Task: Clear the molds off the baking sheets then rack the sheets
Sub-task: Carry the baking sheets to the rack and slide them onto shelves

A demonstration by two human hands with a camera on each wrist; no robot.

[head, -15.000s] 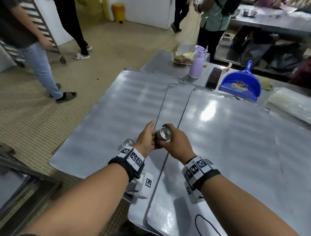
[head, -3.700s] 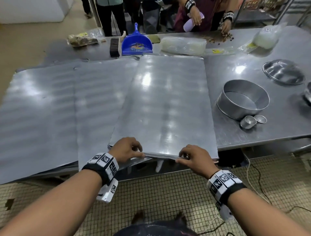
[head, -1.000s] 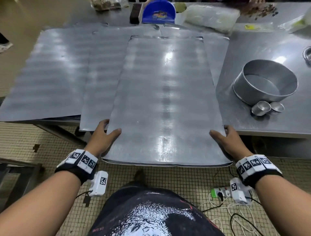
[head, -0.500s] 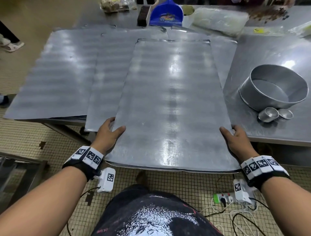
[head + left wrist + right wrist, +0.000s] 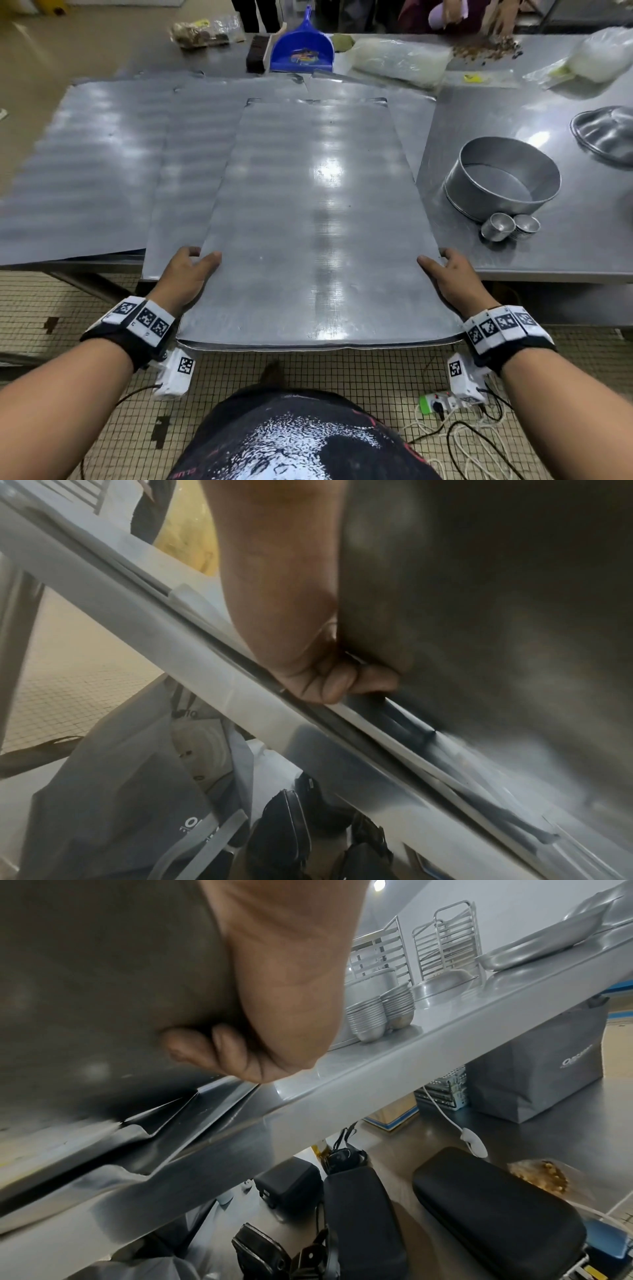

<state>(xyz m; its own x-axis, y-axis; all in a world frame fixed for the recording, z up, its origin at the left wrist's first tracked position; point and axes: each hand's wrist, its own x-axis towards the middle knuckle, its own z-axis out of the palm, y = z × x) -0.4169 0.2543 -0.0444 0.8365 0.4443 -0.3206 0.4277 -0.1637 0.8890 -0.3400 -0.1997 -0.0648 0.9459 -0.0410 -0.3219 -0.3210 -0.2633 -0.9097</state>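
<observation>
Gripping the top baking sheet [image 5: 308, 219] by its two long edges, the left hand [image 5: 186, 274] and right hand [image 5: 452, 277] curl their fingers [image 5: 337, 681] beneath it, thumbs on top. Its near end overhangs the counter [image 5: 548, 253]; stacked molds [image 5: 510, 226] sit beside a round pan [image 5: 503, 178].

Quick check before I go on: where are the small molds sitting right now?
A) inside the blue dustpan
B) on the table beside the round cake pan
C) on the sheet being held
B: the small molds stand on the bare table against the round cake pan.
</observation>
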